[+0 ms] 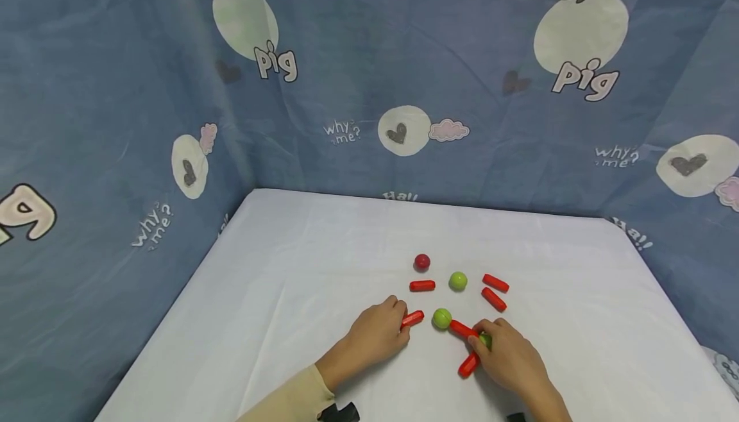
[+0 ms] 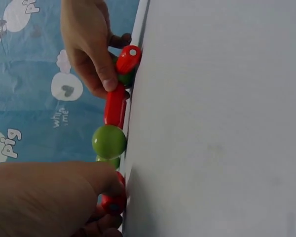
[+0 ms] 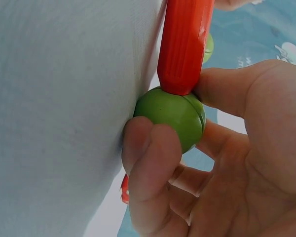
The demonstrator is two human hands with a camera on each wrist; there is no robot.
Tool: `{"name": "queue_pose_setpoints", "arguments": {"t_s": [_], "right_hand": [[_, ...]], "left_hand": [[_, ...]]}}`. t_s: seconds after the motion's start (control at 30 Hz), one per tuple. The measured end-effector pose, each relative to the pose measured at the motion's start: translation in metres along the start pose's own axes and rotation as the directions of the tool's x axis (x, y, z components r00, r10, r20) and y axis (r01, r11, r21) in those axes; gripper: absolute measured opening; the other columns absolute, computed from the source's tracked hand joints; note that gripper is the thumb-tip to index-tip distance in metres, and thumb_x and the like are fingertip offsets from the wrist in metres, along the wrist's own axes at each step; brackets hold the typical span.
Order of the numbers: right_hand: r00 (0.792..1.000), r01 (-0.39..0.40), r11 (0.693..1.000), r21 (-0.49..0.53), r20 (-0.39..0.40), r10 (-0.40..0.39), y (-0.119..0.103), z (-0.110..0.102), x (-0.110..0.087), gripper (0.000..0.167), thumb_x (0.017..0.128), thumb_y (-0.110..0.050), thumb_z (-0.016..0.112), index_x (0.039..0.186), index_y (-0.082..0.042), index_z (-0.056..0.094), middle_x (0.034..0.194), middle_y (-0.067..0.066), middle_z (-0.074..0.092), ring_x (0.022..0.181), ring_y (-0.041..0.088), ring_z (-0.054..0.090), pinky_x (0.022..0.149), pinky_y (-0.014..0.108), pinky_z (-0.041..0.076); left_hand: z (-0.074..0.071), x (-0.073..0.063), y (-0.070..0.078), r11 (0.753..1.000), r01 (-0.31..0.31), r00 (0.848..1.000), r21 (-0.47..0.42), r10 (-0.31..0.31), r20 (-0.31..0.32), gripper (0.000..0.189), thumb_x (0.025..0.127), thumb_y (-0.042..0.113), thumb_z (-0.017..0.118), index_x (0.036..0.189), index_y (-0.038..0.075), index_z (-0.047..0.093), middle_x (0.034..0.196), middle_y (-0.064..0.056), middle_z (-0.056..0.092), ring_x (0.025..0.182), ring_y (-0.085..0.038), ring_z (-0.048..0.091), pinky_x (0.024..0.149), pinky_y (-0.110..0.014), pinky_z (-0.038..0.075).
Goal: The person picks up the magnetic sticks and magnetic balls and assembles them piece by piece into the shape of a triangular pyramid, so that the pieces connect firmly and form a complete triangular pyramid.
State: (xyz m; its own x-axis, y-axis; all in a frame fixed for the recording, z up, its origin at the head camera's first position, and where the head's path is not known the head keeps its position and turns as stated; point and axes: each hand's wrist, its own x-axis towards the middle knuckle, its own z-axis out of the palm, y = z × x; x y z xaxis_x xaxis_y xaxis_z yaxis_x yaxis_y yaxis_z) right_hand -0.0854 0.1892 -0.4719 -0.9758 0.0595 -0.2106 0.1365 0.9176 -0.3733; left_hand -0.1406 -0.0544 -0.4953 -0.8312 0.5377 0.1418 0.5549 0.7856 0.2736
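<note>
Gripping a red rod [image 1: 413,319] at the left of the group, the left hand [image 1: 375,332] has its fingers curled around one end, while the other end sticks out toward the right. Just beside this free end, but apart from it, a plain green ball [image 1: 442,319] lies on the white table [image 1: 323,249]. From this ball a middle red rod [image 1: 462,329] goes toward the right hand [image 1: 510,354], its near end touching the ball.

The right hand is closed only partly: its fingertips pinch another green ball [image 3: 170,116]. In the right wrist view, the end of a lower red rod [image 1: 469,365] meets this pinched ball; whether the middle rod also joins it, I cannot tell, because the fingers cover that place.

Farther back on the table are a dark red ball [image 1: 422,262], a short red rod [image 1: 422,286] in front of it, a third green ball [image 1: 458,281], and two red rods [image 1: 494,298] near each other at the right. Behind stands a blue printed cloth [image 1: 358,43].
</note>
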Motion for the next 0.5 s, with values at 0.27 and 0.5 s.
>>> {"name": "queue_pose_setpoints", "arguments": {"t_s": [0.27,0.5], "right_hand": [[1.0,0.004,1.0,0.01,-0.001,-0.004,0.0,0.001,0.001,0.019,0.093,-0.028,0.073,0.107,-0.014,0.073,0.087,0.004,0.056,0.069,0.019,0.048,0.06,0.032,0.036],[1.0,0.0,1.0,0.017,0.01,0.0,0.0,0.0,0.001,0.02,0.094,-0.028,0.073,0.108,-0.013,0.073,0.086,0.004,0.056,0.069,0.019,0.048,0.061,0.032,0.037]], "left_hand": [[-0.001,-0.001,0.008,0.986,0.04,0.997,-0.16,-0.028,0.076,0.015,0.081,0.018,0.074,0.088,0.011,0.063,0.073,0.008,0.047,0.058,-0.004,0.042,0.053,-0.018,0.035],[0.001,0.0,0.017,0.976,0.077,0.991,-0.202,-0.053,0.12,0.015,0.081,0.018,0.074,0.09,0.012,0.063,0.073,0.008,0.048,0.059,-0.005,0.044,0.054,-0.019,0.037]]}}
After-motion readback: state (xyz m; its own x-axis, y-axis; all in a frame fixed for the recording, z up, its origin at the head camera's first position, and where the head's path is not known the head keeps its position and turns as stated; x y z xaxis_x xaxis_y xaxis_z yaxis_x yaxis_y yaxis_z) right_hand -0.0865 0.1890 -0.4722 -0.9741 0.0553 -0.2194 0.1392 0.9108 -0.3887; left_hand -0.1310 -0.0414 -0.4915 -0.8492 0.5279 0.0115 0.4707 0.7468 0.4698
